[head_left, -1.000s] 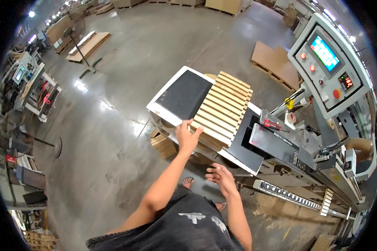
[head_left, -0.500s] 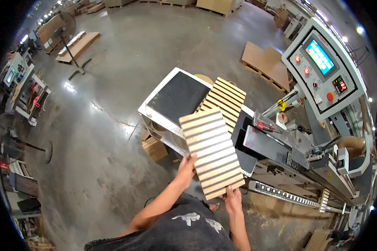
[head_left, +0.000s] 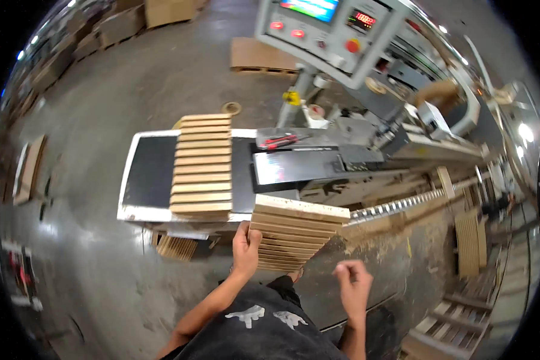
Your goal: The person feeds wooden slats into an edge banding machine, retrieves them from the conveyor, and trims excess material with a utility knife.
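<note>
A grooved wooden panel (head_left: 299,235) is tilted up in front of my body, with a pale flat strip along its top edge. My left hand (head_left: 245,251) grips its left edge, thumb on the near face. To the right of the panel and apart from it, my right hand (head_left: 354,283) hangs in the air, fingers loosely bent and thumb apart, with nothing visible in it. Beyond, a second grooved wooden panel (head_left: 201,165) lies across the white-framed black table (head_left: 153,171).
A grey control panel (head_left: 336,45) stands on a post at the far right. Red-handled tools (head_left: 282,141) lie on the machine bed (head_left: 294,165). A slotted rail (head_left: 402,204) runs rightward. Grooved panels (head_left: 469,243) stand on the right; another piece (head_left: 177,246) sits below the table.
The view has turned right. My right hand has let go of the panel and moved away from it. The panel has tipped up, with my left hand still on it.
</note>
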